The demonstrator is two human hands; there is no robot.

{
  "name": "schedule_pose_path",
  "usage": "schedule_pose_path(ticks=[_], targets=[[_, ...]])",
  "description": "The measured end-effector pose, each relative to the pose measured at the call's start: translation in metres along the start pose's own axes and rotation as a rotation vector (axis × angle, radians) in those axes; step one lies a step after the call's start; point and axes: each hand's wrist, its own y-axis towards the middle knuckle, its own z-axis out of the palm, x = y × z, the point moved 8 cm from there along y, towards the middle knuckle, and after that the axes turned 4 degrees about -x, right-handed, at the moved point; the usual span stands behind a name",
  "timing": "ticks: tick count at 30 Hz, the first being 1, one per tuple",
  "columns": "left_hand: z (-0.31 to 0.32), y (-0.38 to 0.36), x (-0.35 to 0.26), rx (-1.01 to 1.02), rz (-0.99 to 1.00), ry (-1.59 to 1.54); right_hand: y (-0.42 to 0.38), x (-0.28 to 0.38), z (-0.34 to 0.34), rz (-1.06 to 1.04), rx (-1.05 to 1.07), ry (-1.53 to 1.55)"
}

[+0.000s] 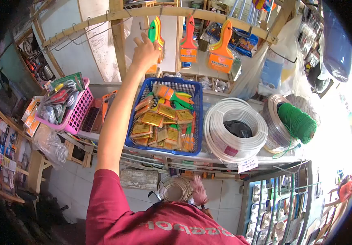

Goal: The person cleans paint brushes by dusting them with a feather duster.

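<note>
My left hand (145,53) is raised to a wooden rail fitted with wire hooks. Its fingers are partly curled at a paintbrush (153,30) with a green handle, and the hand hides part of that brush. A yellow-edged brush hangs close against it. To the right, a red-and-green paintbrush (189,41) and a wider orange-and-yellow paintbrush (221,49) hang from hooks. Below my forearm, a blue basket (199,139) holds many packaged paintbrushes (165,110), heaped loosely. My right hand is out of sight.
A pink basket (87,107) of packaged goods stands left of the blue one. White cable coils (212,126) and a green cord spool (296,122) sit on the right of the glass counter. The wooden rail (114,15) spans above, with bare hooks at left.
</note>
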Motion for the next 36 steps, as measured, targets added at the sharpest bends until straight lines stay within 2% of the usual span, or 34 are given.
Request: schedule_pose_path(ticks=[5,11,14,17,20,23,24,27,28,31,32,35,36], targets=[[-0.002,0.006,-0.002,0.051,-0.017,0.270,-0.004,-0.007,-0.008,0.026,-0.004,0.008],[0.005,0.010,-0.001,0.044,0.008,0.274,-0.009,-0.017,-0.018,0.032,-0.012,0.017],[-0.029,-0.025,-0.023,-0.471,0.255,0.159,-0.013,-0.024,-0.027,0.029,-0.013,0.023],[-0.035,-0.073,-0.038,-0.417,0.205,-0.021,-0.012,-0.032,-0.036,0.031,-0.020,0.027],[0.007,-0.103,-0.051,-0.114,0.398,-0.274,-0.016,-0.043,-0.047,0.034,-0.029,0.032],[0.052,-0.124,-0.072,0.246,0.588,-0.127,-0.024,-0.056,-0.062,0.047,-0.032,0.046],[0.074,-0.122,-0.064,0.369,0.563,-0.075,-0.026,-0.059,-0.067,0.050,-0.033,0.052],[0.122,-0.121,-0.032,0.513,0.602,0.053,-0.035,-0.074,-0.071,0.061,-0.020,0.037],[0.140,-0.126,-0.018,0.695,0.510,0.223,-0.040,-0.088,-0.064,0.053,-0.010,0.025],[0.156,-0.128,-0.006,0.767,0.495,0.351,-0.050,-0.109,-0.062,0.049,-0.004,-0.006],[0.157,-0.126,-0.005,0.733,0.491,0.360,-0.051,-0.112,-0.063,0.061,-0.017,-0.012],[0.161,-0.123,-0.006,0.762,0.555,0.500,-0.052,-0.108,-0.062,0.090,0.013,-0.103],[0.154,-0.128,-0.011,0.896,0.520,0.428,-0.052,-0.104,-0.061,0.095,0.038,-0.146]])
